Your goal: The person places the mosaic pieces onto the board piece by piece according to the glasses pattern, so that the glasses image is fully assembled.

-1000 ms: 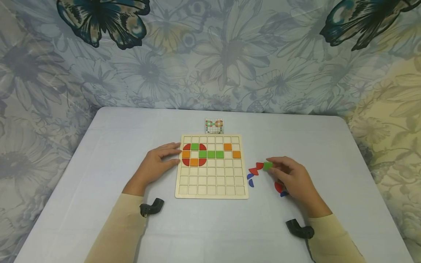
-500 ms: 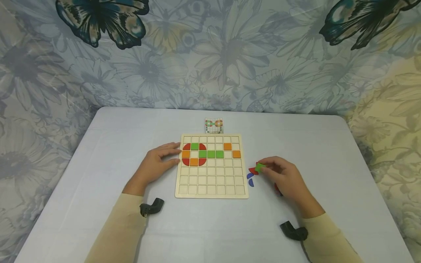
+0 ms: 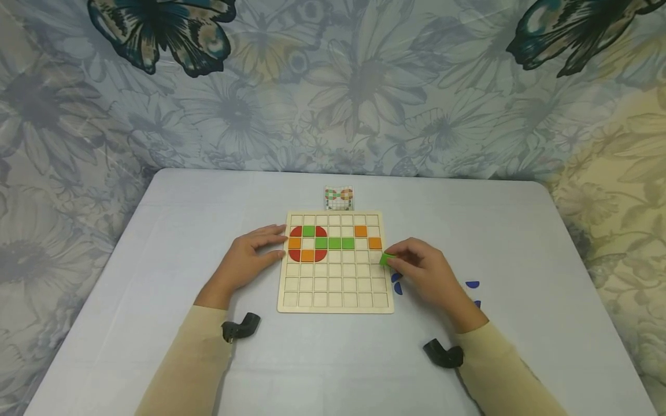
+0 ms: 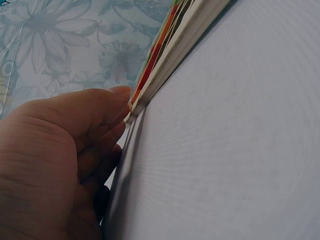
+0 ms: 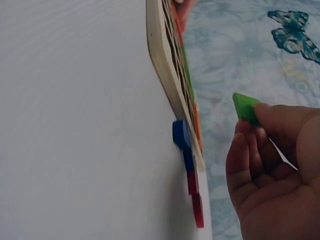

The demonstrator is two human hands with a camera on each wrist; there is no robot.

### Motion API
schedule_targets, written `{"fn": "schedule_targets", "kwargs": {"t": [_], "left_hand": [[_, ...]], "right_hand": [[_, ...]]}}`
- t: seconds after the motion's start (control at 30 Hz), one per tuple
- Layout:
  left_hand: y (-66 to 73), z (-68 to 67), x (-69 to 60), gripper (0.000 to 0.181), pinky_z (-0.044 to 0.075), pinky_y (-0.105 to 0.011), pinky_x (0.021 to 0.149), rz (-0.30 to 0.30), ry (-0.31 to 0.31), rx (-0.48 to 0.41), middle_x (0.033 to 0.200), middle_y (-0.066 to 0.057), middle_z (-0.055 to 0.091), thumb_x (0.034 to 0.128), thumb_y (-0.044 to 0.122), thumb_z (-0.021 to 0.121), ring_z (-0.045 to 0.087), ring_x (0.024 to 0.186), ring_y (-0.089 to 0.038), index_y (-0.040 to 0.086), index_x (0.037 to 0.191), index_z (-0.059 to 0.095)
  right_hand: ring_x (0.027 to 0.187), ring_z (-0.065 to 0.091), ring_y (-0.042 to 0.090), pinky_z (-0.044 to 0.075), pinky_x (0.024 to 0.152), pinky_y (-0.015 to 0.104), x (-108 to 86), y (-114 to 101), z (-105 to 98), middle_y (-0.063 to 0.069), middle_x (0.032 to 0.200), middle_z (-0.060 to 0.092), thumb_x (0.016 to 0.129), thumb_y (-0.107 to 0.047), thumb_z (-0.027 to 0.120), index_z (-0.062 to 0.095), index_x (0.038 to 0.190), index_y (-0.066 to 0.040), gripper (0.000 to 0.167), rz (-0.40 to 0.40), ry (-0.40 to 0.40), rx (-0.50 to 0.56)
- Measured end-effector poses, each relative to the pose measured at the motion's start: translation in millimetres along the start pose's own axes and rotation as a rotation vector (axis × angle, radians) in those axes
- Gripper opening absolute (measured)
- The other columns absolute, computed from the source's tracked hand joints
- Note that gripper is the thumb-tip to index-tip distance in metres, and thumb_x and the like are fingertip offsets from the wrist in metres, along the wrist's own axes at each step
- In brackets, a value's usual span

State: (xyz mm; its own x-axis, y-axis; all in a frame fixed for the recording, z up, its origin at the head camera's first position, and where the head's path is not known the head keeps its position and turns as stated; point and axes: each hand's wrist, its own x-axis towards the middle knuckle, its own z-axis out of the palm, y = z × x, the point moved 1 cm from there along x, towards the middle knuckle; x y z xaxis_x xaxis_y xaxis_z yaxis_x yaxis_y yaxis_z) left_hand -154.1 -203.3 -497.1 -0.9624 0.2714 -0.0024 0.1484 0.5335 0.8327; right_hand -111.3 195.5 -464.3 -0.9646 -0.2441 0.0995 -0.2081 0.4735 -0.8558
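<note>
A pale wooden grid board point(image 3: 335, 314) lies on the white table, with red, green and orange pieces set in its upper rows. My left hand point(image 3: 241, 263) rests beside its left edge, fingertips and thumb touching the rim. Between thumb and fingers my right hand point(image 3: 429, 274) pinches a green square tile point(image 3: 386, 259), held over the board's right edge. The right wrist view shows this green tile point(image 5: 244, 106) raised above the surface and tilted. Blue half-round pieces point(image 3: 398, 288) lie just right of the board, and red pieces point(image 5: 198, 210) near them are hidden by the hand from above.
A small printed pattern card point(image 3: 339, 198) stands behind the board's far edge. More blue pieces point(image 3: 472, 284) lie right of my right forearm, one partly covered. Black wrist mounts point(image 3: 241, 327) sit on both sleeves. A floral-patterned cloth point(image 3: 359, 86) hangs behind the table.
My right hand has carried the green tile leftward from the loose pieces to the board's right edge. Blue pieces on the right came into view. My left hand stays in place.
</note>
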Motion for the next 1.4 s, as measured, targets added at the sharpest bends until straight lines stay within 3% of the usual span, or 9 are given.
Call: {"fn": "schedule_targets", "kwargs": {"t": [0.33, 0.57, 0.87, 1.17, 1.4], "left_hand": [[-0.7, 0.2, 0.5, 0.038, 0.030, -0.051, 0.127, -0.005, -0.001, -0.006, 0.155, 0.010, 0.060, 0.0984, 0.019, 0.085, 0.043, 0.153, -0.019, 0.014, 0.135, 0.079], [-1.2, -0.1, 0.6, 0.038, 0.030, -0.053, 0.127, -0.001, -0.004, -0.002, 0.156, 0.010, 0.060, 0.0983, 0.020, 0.085, 0.043, 0.153, -0.019, 0.015, 0.136, 0.079], [-1.8, -0.3, 0.6, 0.038, 0.030, -0.052, 0.127, -0.003, -0.004, 0.008, 0.156, 0.011, 0.059, 0.0983, 0.019, 0.085, 0.044, 0.153, -0.019, 0.015, 0.136, 0.079], [0.1, -0.6, 0.5, 0.038, 0.030, -0.052, 0.127, -0.005, -0.004, 0.012, 0.156, 0.010, 0.060, 0.0981, 0.019, 0.085, 0.044, 0.153, -0.020, 0.014, 0.136, 0.079], [-1.1, -0.1, 0.9, 0.038, 0.031, -0.052, 0.127, 0.005, -0.004, 0.006, 0.155, 0.010, 0.060, 0.0982, 0.019, 0.085, 0.044, 0.153, -0.020, 0.014, 0.135, 0.079]], "right_hand": [[0.093, 0.064, 0.020, 0.056, 0.079, 0.028, 19.8, -10, 18, 0.003, 0.114, 0.074, 0.104, -0.007, 0.075, 0.080, 0.117, -0.007, 0.013, 0.019, -0.037, -0.068], [0.091, 0.063, 0.020, 0.056, 0.079, 0.035, 29.3, -9, 29, -0.002, 0.109, 0.072, 0.102, -0.007, 0.078, 0.081, 0.112, -0.012, 0.012, 0.050, -0.060, -0.092], [0.092, 0.061, 0.019, 0.055, 0.081, 0.038, 31.0, -6, 37, -0.003, 0.106, 0.071, 0.103, -0.007, 0.077, 0.081, 0.111, -0.011, 0.010, 0.029, -0.061, -0.169], [0.096, 0.060, 0.020, 0.054, 0.085, 0.039, 31.4, -6, 39, -0.001, 0.112, 0.070, 0.103, -0.003, 0.074, 0.081, 0.113, -0.010, 0.014, 0.023, -0.059, -0.172], [0.092, 0.060, 0.021, 0.054, 0.080, 0.039, 29.3, -6, 39, 0.000, 0.110, 0.070, 0.104, -0.004, 0.074, 0.079, 0.115, -0.009, 0.013, 0.037, -0.058, -0.156]]}}
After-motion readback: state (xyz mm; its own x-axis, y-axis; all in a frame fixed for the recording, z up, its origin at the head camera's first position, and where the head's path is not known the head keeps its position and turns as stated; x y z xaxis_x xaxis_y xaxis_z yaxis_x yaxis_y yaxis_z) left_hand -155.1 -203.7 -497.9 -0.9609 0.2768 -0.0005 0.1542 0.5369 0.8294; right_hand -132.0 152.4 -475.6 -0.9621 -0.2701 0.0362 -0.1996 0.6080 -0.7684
